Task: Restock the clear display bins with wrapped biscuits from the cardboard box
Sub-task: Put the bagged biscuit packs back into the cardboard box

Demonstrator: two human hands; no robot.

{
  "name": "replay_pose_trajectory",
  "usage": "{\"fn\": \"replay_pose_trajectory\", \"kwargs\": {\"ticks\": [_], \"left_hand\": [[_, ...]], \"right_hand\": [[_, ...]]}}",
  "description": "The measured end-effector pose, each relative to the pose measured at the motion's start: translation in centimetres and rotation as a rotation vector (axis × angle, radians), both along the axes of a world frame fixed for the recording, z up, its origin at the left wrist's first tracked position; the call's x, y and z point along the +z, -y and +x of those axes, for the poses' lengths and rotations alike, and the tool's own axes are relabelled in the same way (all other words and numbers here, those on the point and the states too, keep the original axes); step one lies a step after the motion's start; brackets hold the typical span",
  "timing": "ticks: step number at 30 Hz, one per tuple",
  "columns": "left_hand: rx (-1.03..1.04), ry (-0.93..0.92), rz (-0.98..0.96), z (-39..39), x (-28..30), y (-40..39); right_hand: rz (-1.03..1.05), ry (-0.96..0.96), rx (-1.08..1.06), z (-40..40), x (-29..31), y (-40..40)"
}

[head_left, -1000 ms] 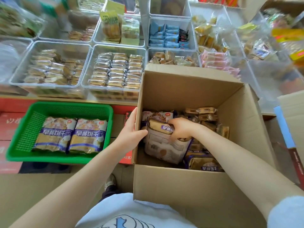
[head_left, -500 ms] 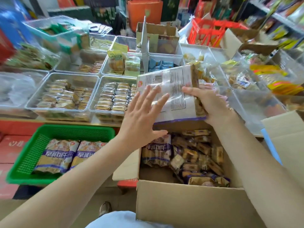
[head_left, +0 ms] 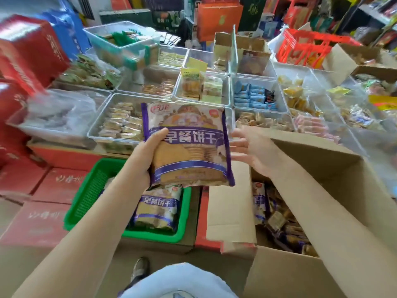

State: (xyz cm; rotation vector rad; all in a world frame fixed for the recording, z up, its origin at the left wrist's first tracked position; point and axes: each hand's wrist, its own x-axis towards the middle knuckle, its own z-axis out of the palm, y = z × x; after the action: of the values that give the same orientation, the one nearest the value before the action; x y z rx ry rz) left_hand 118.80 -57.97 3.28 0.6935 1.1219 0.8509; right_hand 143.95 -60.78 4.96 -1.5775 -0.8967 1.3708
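Note:
My left hand (head_left: 143, 160) grips a large purple-and-white biscuit bag (head_left: 189, 143) by its left edge, front label toward me, above the green basket (head_left: 86, 196). My right hand (head_left: 251, 147) hovers just right of the bag with relaxed fingers, holding nothing. The open cardboard box (head_left: 322, 160) stands at the right with more bags and small wrapped biscuits (head_left: 279, 220) inside. Clear display bins (head_left: 101, 117) with rows of wrapped biscuits lie beyond the bag.
Another biscuit bag (head_left: 156, 209) lies in the green basket. Red cartons (head_left: 38, 220) are stacked at left under the bins. Further clear bins hold blue packets (head_left: 251, 95) and yellow snacks (head_left: 296, 97). An orange crate (head_left: 305, 48) and another open box (head_left: 352, 59) sit at the back right.
The bag was lifted out of the box by my right hand, turned front-side toward me and passed to my left hand. My right hand has let go. The view tilted upward.

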Motion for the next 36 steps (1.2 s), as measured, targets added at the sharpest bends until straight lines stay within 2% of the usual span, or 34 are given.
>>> {"fn": "replay_pose_trajectory", "kwargs": {"ticks": [4,9,13,20,25,33,36], "left_hand": [[-0.077,0.051,-0.093,-5.7,-1.1,-2.1],[-0.103,-0.033,-0.128,-12.3,-5.6,-6.4],[-0.106,-0.135,-0.151,-17.8,-12.3,-9.1],[-0.055,-0.431,-0.393,-24.3,-23.4,-8.4],[-0.112,-0.602,-0.37,-27.4,-27.0,-11.0],[-0.255,-0.662,-0.385,-27.7,-28.5,-12.8],[-0.3,-0.819,-0.219,-26.3,-27.6,-11.9]], "right_hand": [[-0.06,-0.192,0.111,-8.1,-2.3,-3.0],[-0.02,-0.053,0.071,-14.9,-6.3,-7.2],[-0.179,-0.132,-0.001,-20.5,-12.4,-9.5],[-0.659,-0.153,-0.106,-29.1,-26.7,-8.7],[-0.752,-0.24,-0.115,-32.7,-32.3,-10.5],[-0.791,-0.259,-0.126,-33.2,-34.2,-11.1],[-0.731,-0.209,-0.064,-31.9,-32.0,-10.9]]}}
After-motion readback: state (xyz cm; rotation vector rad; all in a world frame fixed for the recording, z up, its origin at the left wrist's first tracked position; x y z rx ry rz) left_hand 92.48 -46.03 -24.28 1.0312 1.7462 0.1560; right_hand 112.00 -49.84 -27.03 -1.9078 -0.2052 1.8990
